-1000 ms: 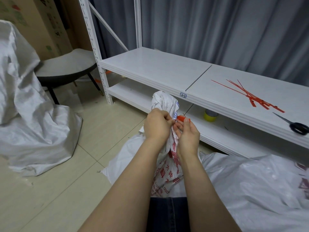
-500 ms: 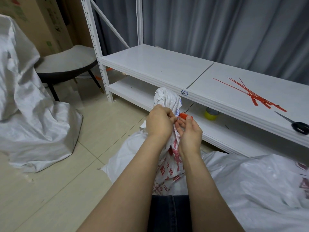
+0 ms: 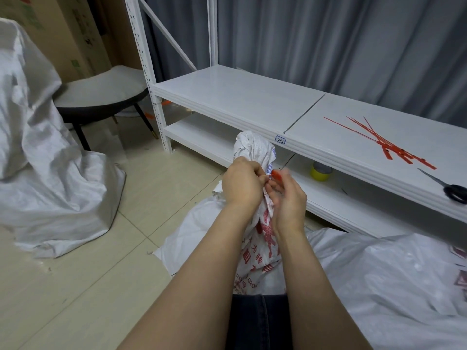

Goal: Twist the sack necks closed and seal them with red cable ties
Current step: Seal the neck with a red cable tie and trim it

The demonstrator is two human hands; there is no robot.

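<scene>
Just short of the shelf [image 3: 240, 102] edge, clamping the twisted neck of a printed white sack [image 3: 254, 145] in the left grip [image 3: 242, 184], fingers curled tight round it, while pinching a red cable tie [image 3: 276, 176] against that neck with the right grip [image 3: 288, 198]. Cannot tell what fills the sack. Well apart on the upper board, spare ties [image 3: 394, 150] fanned near black scissors [image 3: 454, 193] at the front edge; leftward, bare floor tiles [image 3: 88, 286] up to a slumped second sack [image 3: 50, 173].
</scene>
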